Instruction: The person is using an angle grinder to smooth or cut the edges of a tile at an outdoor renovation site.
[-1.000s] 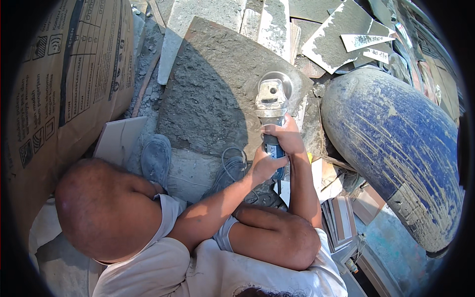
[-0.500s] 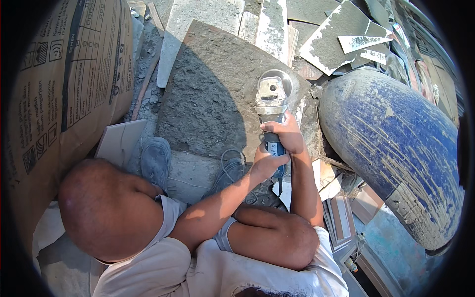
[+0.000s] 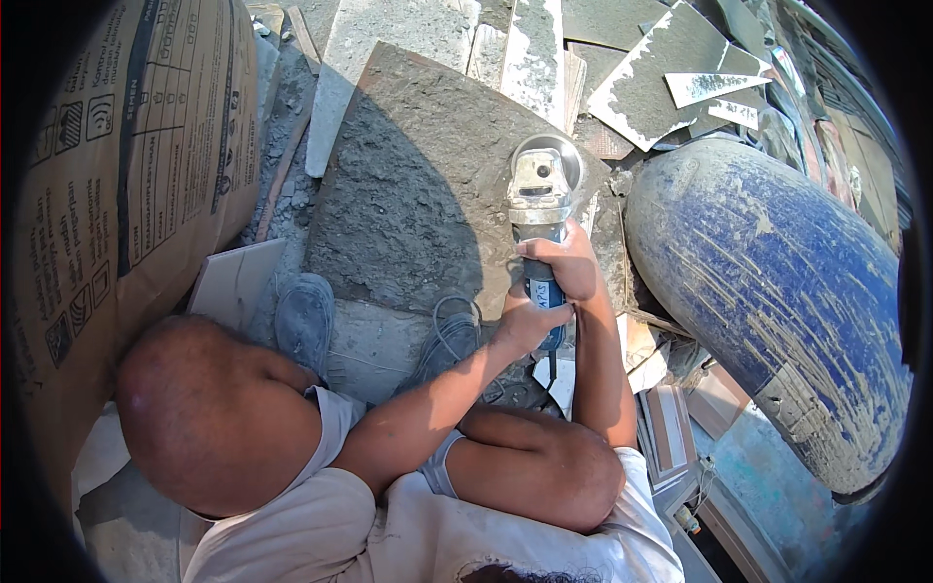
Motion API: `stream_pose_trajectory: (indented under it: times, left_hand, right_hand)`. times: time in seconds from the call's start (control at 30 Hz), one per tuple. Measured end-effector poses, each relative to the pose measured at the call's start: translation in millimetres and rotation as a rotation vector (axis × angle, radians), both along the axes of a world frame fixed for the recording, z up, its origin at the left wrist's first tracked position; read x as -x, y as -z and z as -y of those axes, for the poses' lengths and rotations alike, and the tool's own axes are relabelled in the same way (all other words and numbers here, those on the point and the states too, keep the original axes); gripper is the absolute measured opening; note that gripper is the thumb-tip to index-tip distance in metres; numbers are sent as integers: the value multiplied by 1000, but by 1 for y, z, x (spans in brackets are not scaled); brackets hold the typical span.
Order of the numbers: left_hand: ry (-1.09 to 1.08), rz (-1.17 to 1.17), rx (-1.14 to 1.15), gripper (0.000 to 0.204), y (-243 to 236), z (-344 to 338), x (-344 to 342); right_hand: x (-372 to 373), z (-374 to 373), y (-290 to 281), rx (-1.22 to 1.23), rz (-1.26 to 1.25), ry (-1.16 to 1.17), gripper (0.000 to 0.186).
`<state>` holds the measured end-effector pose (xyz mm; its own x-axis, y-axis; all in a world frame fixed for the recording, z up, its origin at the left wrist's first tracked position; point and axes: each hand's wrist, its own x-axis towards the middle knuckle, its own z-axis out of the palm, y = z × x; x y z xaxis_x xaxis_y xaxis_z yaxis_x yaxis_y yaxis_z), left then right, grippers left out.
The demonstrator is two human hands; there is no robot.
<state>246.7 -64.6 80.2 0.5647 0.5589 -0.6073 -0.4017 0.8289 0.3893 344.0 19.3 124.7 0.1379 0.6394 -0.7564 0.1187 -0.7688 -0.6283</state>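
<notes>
An angle grinder with a pale metal head and a blue body points away from me. My right hand is wrapped round its body just behind the head. Lower down, my left hand grips the rear of the body. The grinder's round disc shows at the far right of the head, over the right edge of a rough grey-brown slab. Whether the disc touches the slab I cannot tell. A cord loops near my shoe.
A large brown paper sack stands at the left, with a tile leaning beside it. At the right lies a scuffed blue rounded container. Broken tile pieces lie at the far right, and stacked tiles near my right knee.
The grinder and both hands have shifted very slightly to the right. My grip on it is the same.
</notes>
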Motion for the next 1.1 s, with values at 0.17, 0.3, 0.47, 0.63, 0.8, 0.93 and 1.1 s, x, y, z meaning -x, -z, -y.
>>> stream_pose_trajectory:
  times: [0.17, 0.3, 0.47, 0.63, 0.8, 0.93, 1.1]
  left_hand:
    - [42, -128, -11, 34, 18, 12, -9]
    - [174, -235, -78, 29, 17, 15, -8]
    - [203, -277, -112, 30, -9, -4, -3]
    - [185, -295, -143, 43, -6, -8, 0]
    - [217, -266, -74, 58, -5, -18, -5]
    - [252, -251, -84, 59, -3, -13, -6]
    - [227, -264, -85, 55, -5, -10, -7]
  right_hand:
    - [-1, 3, 13, -41, -38, 24, 38]
    - [-1, 8, 8, -6, -48, 66, 40]
    - [-15, 20, 4, 15, 80, 83, 38]
    - [-8, 4, -1, -42, 54, 30, 34]
    - [-17, 2, 6, -21, -8, 114, 33]
    - [-17, 11, 6, 49, 29, 176, 44]
    - [-17, 11, 4, 33, 32, 177, 49]
